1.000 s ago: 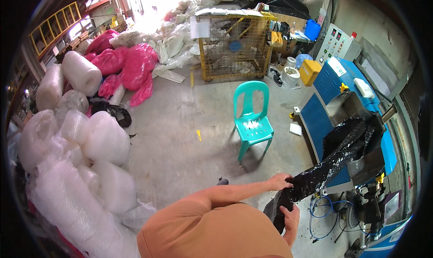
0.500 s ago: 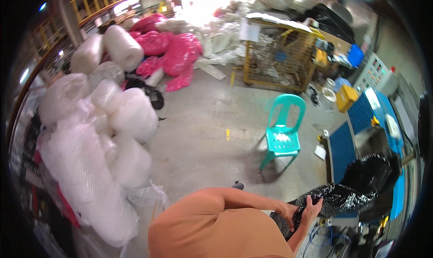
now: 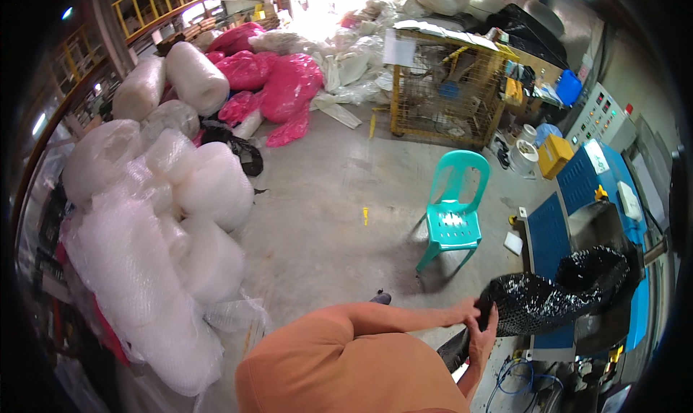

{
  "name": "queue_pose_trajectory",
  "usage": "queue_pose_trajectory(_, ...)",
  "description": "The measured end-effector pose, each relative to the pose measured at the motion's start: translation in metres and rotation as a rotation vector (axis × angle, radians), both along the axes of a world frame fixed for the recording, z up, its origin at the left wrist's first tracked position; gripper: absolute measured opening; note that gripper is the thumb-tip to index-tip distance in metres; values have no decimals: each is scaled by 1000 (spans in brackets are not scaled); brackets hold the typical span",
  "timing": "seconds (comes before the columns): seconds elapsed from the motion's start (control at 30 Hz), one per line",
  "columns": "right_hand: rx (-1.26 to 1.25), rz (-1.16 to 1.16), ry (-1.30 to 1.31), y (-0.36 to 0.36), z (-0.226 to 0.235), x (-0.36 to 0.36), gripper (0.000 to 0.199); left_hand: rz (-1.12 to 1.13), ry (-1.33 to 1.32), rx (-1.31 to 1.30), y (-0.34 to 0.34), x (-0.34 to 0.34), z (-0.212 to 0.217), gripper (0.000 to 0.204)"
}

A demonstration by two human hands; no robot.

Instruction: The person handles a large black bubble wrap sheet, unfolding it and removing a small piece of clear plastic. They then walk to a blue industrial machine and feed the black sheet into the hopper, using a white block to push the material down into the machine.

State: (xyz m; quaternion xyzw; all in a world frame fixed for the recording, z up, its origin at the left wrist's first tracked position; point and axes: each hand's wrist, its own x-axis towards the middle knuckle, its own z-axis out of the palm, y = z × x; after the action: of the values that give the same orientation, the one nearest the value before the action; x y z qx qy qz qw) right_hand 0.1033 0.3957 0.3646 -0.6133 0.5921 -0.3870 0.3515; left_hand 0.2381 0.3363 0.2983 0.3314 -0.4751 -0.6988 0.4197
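A heap of clear bubble-wrap rolls (image 3: 155,232), at least eight of them though the pile hides an exact count, fills the left side of the concrete floor (image 3: 325,196), and behind it lie about four pink bags (image 3: 278,81) against a spread of white plastic sheeting (image 3: 346,59). One yellow wire cage (image 3: 444,88) stands toward the back, and one blue machine (image 3: 577,218) runs along the right edge, with a grey control box (image 3: 603,117) beyond it. A single teal plastic chair (image 3: 455,211) stands on the open floor just left of the machine, well apart from the rolls, so a broad bare strip of concrete stays free between the heap and the chair. One long piece of black bubble-wrap film (image 3: 556,297) stretches from the machine's top down and leftward to the person's hands, near the lower right of the view. The right hand (image 3: 482,339) is closed around the film's gathered lower end, fingers wrapped about it. The left hand (image 3: 469,310), at the end of a forearm reaching across above the orange shirt (image 3: 346,370), touches the same bunched end just above the right, its fingers curled onto the film.
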Motion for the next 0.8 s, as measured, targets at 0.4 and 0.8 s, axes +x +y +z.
queue_pose_trajectory(0.4, 535, -323, -318, 66, -99, -59, 85, 270, -708, -570, -96, 118, 48, 28)
queue_pose_trajectory(0.8, 963, -475, -397, 93, -239, -95, 109, 295, 42, -112, -93, 214, 185, 35)
